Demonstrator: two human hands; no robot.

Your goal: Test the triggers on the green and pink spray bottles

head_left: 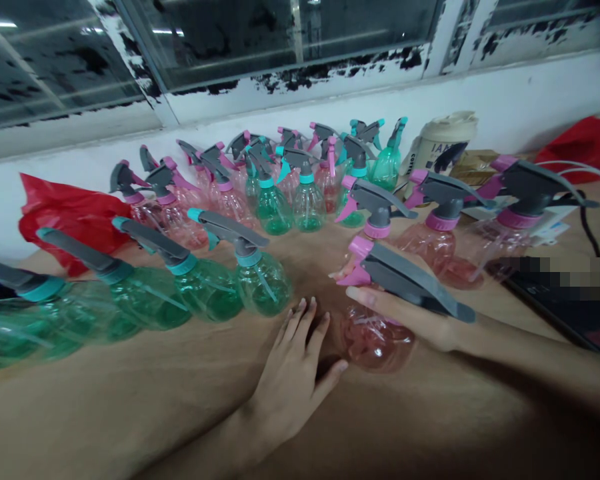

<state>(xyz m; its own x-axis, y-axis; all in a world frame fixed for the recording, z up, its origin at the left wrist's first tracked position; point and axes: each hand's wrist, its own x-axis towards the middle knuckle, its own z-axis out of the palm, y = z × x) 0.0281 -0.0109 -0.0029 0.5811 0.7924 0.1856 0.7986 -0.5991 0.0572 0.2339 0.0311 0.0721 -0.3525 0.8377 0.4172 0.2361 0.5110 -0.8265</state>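
Observation:
My right hand (420, 313) is wrapped round the neck of a pink spray bottle (377, 343), just below its grey and pink trigger head. The bottle stands upright on the table or very close to it. My left hand (295, 373) lies on the wooden tabletop (190, 413) with its fingers spread, holding nothing. Just past its fingertips stands a green spray bottle (263, 287), the nearest in a row of green ones running left. Behind my right hand, another pink spray bottle (443, 243) stands in a row with others.
Several pink and green spray bottles (307, 203) crowd the back by the wall. A red plastic bag (70, 220) lies at left, another red bag (580, 147) at far right. A paper coffee cup (443, 147) stands at the back. A dark device (555, 307) lies at right.

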